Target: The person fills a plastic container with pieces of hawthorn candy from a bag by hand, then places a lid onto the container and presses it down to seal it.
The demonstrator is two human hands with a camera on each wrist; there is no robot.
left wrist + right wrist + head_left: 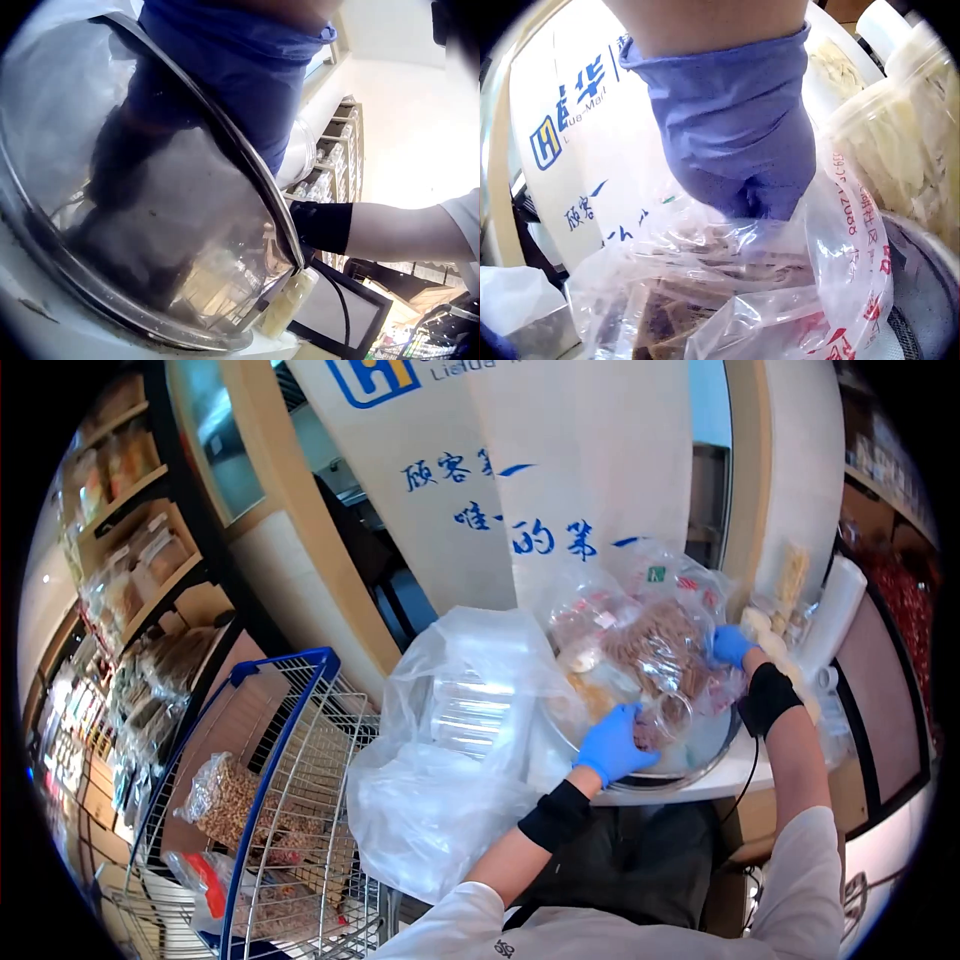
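Observation:
A large steel bowl (pixel 690 772) stands at the front of the white table, with a clear plastic bag (pixel 665 575) of brown strips (pixel 650 645) over it. My left hand (pixel 615 745), in a blue glove, grips a clear round-rimmed plastic container (pixel 672 712) above the bowl; some brown food shows by its fingertips. The left wrist view shows that glove reaching over the bowl's rim (pixel 225 127). At the bag's right side, my gloved right hand (pixel 733 647) holds the bag; its fingertips are hidden by the printed plastic and the brown strips (pixel 667 315).
Left of the bowl, a big translucent bag (pixel 400 810) holds stacked clear containers (pixel 470 710). A wire shopping cart (pixel 265 790) with bagged goods stands further left. Bags of pale food (pixel 907 142) and a white roll (pixel 838 610) are at the right. A printed white panel (pixel 560 460) rises behind.

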